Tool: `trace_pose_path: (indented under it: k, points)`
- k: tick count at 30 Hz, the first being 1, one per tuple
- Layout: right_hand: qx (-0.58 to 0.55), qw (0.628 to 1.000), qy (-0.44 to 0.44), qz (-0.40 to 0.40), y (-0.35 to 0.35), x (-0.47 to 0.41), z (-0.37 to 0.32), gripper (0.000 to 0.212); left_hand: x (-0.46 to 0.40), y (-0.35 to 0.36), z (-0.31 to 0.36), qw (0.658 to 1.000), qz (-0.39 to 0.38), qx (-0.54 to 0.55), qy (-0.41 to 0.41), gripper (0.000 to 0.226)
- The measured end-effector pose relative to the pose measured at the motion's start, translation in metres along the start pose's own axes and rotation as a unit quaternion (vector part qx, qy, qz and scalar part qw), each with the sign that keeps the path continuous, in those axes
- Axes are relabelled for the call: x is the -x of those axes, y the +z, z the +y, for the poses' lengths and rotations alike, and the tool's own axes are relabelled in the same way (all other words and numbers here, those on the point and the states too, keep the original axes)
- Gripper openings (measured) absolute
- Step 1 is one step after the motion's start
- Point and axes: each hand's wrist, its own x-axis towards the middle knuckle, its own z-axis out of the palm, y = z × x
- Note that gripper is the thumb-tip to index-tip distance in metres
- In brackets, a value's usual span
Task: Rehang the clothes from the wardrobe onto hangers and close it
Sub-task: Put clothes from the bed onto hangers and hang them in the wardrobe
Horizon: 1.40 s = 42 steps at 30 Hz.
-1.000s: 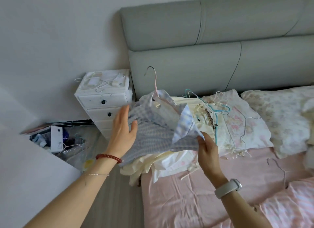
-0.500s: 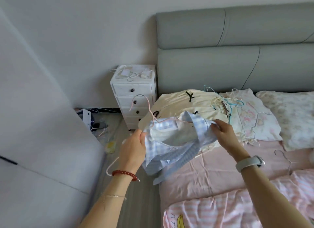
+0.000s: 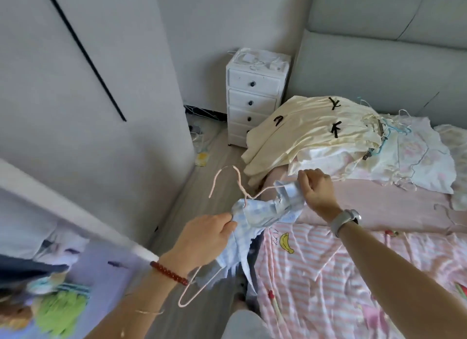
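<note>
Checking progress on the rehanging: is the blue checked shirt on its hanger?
On: the pink hanger's hook rises from the blue checked shirt's collar.

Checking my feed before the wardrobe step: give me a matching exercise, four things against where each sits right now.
Things:
1. blue checked shirt
2. cream garment with black bows
3. white chest of drawers
4. thin pink wire hanger

Places:
A. on the floor beside the grey padded headboard
B. hook poking up out of the shirt collar
C. held between the left hand and right hand
D. on top of the clothes pile on the bed

Pairs: 1-C, 2-D, 3-A, 4-B
</note>
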Motion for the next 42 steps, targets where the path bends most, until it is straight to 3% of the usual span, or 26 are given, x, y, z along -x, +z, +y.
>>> trace_pose_path:
  k: [5, 9, 12, 15, 17, 20, 22, 25, 29, 33, 37, 42]
  points:
    - [0.037, 0.974, -0.207, -0.089, 0.037, 0.086, -0.067, 0.043, 0.116, 0.018, -0.056, 0.986, 0.076, 0.081, -0.123, 0.038]
    - [0.044, 0.915, -0.359, -0.18, 0.072, 0.138, -0.125, 0.04, 0.2, 0.028, -0.103, 0.932, 0.18, 0.185, -0.256, 0.026]
    - [0.03, 0.856, -0.456, -0.242, 0.104, 0.168, -0.175, 0.04, 0.262, 0.032, -0.137, 0.899, 0.218, 0.212, -0.317, 0.033]
    - [-0.016, 0.813, -0.511, -0.279, 0.134, 0.192, -0.235, 0.035, 0.324, 0.031, -0.163, 0.851, 0.307, 0.214, -0.369, 0.025]
    - [-0.057, 0.788, -0.529, -0.309, 0.149, 0.205, -0.281, 0.022, 0.363, 0.026, -0.173, 0.814, 0.386, 0.188, -0.39, 0.014]
    - [-0.095, 0.755, -0.547, -0.348, 0.171, 0.221, -0.346, 0.023, 0.411, 0.018, -0.181, 0.78, 0.467, 0.118, -0.398, 0.036]
    - [-0.13, 0.725, -0.576, -0.355, 0.182, 0.232, -0.384, 0.023, 0.434, 0.012, -0.184, 0.749, 0.497, 0.102, -0.426, 0.034]
    - [-0.172, 0.682, -0.6, -0.381, 0.193, 0.244, -0.438, 0.023, 0.461, -0.004, -0.193, 0.708, 0.518, 0.097, -0.47, 0.028]
    - [-0.233, 0.632, -0.615, -0.411, 0.206, 0.245, -0.507, 0.02, 0.504, -0.04, -0.215, 0.681, 0.536, 0.013, -0.499, 0.028]
    - [-0.271, 0.586, -0.627, -0.435, 0.213, 0.247, -0.573, 0.025, 0.549, -0.074, -0.247, 0.605, 0.534, -0.013, -0.591, 0.025]
    - [-0.306, 0.565, -0.597, -0.481, 0.218, 0.263, -0.625, 0.041, 0.58, -0.098, -0.27, 0.546, 0.554, -0.002, -0.628, 0.027]
    - [-0.362, 0.559, -0.501, -0.552, 0.222, 0.315, -0.68, 0.042, 0.608, -0.117, -0.279, 0.474, 0.624, 0.007, -0.621, 0.032]
